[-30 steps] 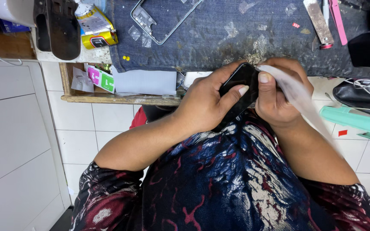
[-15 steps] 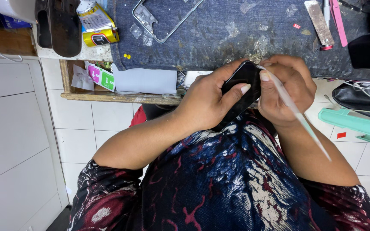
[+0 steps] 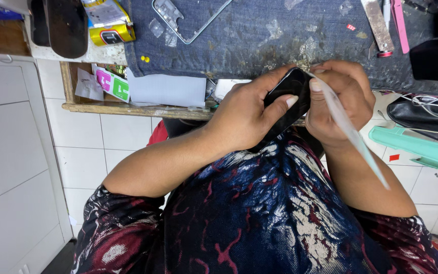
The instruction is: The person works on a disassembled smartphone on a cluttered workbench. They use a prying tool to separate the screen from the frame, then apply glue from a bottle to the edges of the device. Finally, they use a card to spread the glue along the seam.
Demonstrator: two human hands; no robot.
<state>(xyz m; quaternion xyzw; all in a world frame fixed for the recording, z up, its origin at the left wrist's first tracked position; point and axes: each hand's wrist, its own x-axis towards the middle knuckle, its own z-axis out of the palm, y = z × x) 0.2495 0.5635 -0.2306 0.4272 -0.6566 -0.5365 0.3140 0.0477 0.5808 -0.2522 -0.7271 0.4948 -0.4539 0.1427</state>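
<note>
Denim-covered bench (image 3: 259,35), glossy black phone (image 3: 287,99) gripped by left hand (image 3: 242,114), right hand (image 3: 340,101) pinching clear film (image 3: 353,134)

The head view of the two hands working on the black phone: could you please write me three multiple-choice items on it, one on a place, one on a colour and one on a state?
1. Where does the bare metal phone frame lie?
A. on the blue denim cloth
B. on the white tiled floor
C. in the person's lap

2. What colour is the long flat plastic thing at the right edge?
A. orange
B. mint green
C. purple

3. How is the slim black phone held?
A. lying alone on the cloth
B. gripped in the left hand, the right hand pulling a clear film strip from it
C. hanging from a cable

Answers:
1 A, the frame rests on the denim cloth.
2 B, it is pale green.
3 B, the left hand clasps it while the right hand pinches the clear film strip.
</note>
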